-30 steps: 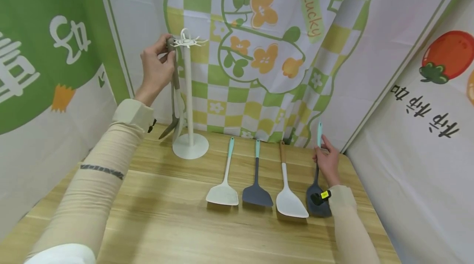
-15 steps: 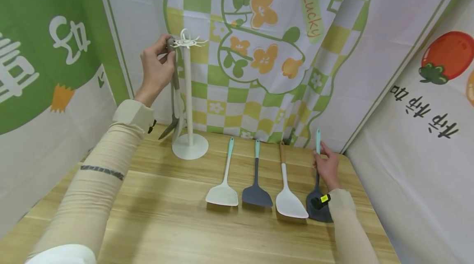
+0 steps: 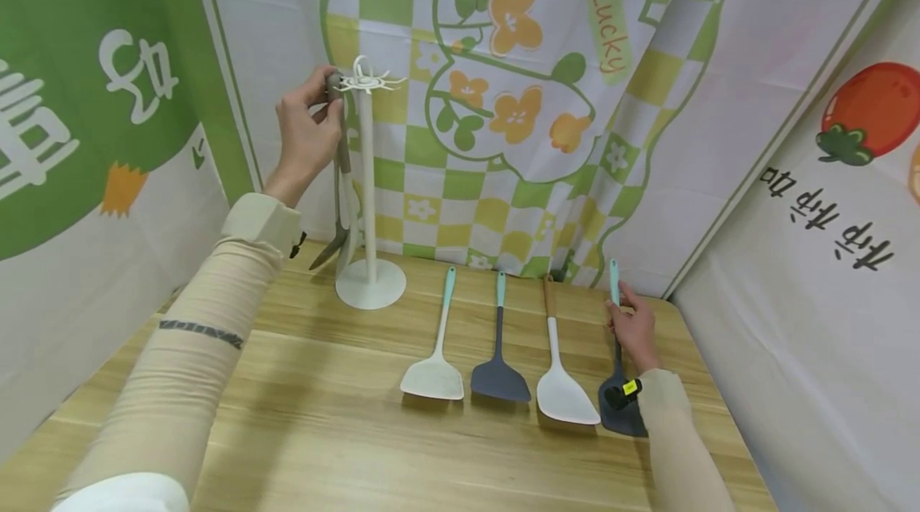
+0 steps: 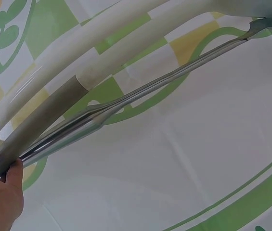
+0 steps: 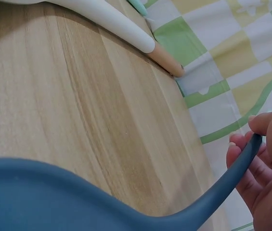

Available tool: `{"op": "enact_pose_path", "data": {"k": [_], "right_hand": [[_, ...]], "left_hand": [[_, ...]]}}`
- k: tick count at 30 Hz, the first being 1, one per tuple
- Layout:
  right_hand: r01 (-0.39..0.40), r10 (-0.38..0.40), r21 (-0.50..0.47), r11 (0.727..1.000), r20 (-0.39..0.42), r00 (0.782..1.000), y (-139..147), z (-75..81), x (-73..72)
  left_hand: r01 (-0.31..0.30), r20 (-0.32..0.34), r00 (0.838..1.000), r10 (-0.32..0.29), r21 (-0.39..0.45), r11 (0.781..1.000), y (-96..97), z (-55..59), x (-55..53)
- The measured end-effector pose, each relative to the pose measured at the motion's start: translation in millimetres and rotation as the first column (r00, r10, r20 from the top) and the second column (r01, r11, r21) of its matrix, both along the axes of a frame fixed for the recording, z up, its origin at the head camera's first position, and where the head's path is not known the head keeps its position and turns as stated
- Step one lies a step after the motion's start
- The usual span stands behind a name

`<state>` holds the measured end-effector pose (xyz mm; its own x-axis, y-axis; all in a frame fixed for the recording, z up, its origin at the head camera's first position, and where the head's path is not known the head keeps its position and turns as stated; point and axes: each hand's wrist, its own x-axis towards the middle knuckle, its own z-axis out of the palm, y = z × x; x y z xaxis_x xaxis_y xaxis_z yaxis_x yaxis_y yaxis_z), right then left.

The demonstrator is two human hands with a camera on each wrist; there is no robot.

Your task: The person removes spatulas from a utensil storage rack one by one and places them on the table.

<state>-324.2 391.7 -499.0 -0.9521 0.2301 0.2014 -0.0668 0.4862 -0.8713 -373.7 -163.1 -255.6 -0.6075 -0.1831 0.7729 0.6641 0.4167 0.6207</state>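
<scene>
My left hand pinches the top of a grey-handled utensil with a pale shaft, beside the white rack. Whether that handle hangs on a hook cannot be told. Close behind it, a shiny metal utensil slants down; its handle top is hidden by the left hand. At the right, my right hand grips a dark blue-grey spatula by the handle, whose teal end stands above the fingers. The spatula's blade is low over the table, partly hidden by the wrist camera.
Laid in a row on the wooden table are a cream spatula, a dark spatula and a white spatula with a brown handle. A checked curtain hangs behind the table.
The right hand and its spatula have shifted slightly down toward the table's front, the handle tip lower than before. The left hand stays at the rack.
</scene>
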Motion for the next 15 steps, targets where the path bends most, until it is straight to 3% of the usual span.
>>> {"op": "enact_pose_path", "data": {"k": [7, 15], "right_hand": [[0.032, -0.034, 0.085, 0.996, 0.018, 0.999, 0.3, -2.9, -1.6], [0.014, -0.025, 0.206, 0.978, 0.051, 0.998, 1.8, -6.3, -1.1]], "left_hand": [[-0.002, 0.002, 1.000, 0.002, 0.000, 1.000, 0.5, 0.0, 0.7], [0.005, 0.002, 1.000, -0.005, 0.004, 1.000, 0.7, 0.3, 3.0]]}}
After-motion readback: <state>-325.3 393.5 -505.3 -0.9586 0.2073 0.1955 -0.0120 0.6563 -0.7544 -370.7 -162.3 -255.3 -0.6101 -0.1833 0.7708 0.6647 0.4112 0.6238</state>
